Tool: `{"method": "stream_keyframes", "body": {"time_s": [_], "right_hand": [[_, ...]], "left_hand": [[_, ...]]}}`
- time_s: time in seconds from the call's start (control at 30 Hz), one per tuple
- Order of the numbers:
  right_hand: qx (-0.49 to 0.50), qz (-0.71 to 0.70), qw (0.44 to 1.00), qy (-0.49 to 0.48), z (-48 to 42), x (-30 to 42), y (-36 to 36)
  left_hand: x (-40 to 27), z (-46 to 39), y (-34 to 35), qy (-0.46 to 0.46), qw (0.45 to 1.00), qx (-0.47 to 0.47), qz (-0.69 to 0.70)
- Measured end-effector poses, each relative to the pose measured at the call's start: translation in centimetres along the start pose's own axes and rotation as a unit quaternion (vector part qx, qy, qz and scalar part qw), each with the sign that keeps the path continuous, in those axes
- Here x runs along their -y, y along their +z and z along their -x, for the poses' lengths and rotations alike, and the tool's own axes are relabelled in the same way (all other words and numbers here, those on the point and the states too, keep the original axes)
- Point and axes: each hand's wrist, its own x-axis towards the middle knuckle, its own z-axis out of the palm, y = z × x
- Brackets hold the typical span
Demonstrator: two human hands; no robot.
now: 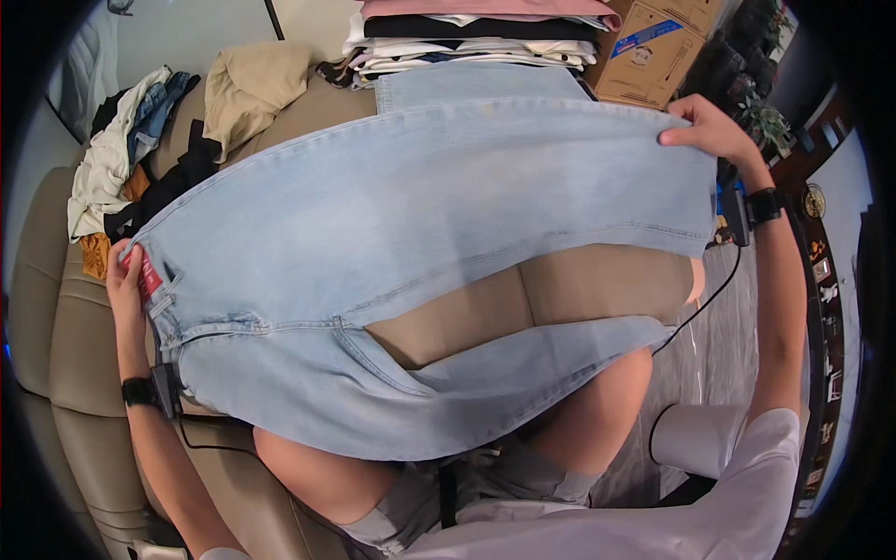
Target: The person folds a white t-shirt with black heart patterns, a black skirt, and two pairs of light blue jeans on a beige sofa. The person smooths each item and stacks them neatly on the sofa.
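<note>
A pair of light blue jeans (pixel 392 203) is stretched sideways in front of me, waist to the left and leg hems to the right. My left hand (pixel 129 280) grips the waistband beside a red label that bears writing. At the far right, my right hand (pixel 707 129) pinches the hem end of the upper leg. The lower leg hangs across my thighs, and the sofa seat shows through the gap between both legs. Behind the upper leg's far edge lies another light blue denim piece (pixel 476 84); whether it is separate cannot be told.
A stack of folded clothes (pixel 476 49) stands at the back, beside a cardboard box (pixel 651 56). Loose garments, including a beige one (pixel 255 84) and a white one (pixel 105 171), lie on the leather sofa (pixel 84 336). A white bin (pixel 696 437) stands on the floor at right.
</note>
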Motion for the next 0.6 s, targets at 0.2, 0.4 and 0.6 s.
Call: {"method": "stream_keyframes", "body": {"time_s": [0.2, 0.4, 0.6], "right_hand": [[-0.125, 0.217, 0.965, 0.083, -0.9, -5.3, 5.3], [-0.255, 0.267, 0.927, 0.059, 1.7, -14.0, 10.9], [-0.312, 0.131, 0.932, 0.128, 10.9, -17.5, 14.6]], "left_hand": [[5.9, -2.0, 4.7, -0.048, 0.993, 0.102, -0.025], [9.1, -1.5, 4.0, -0.233, 0.967, 0.094, -0.034], [3.8, 6.2, -4.1, -0.34, 0.929, 0.141, -0.035]]}}
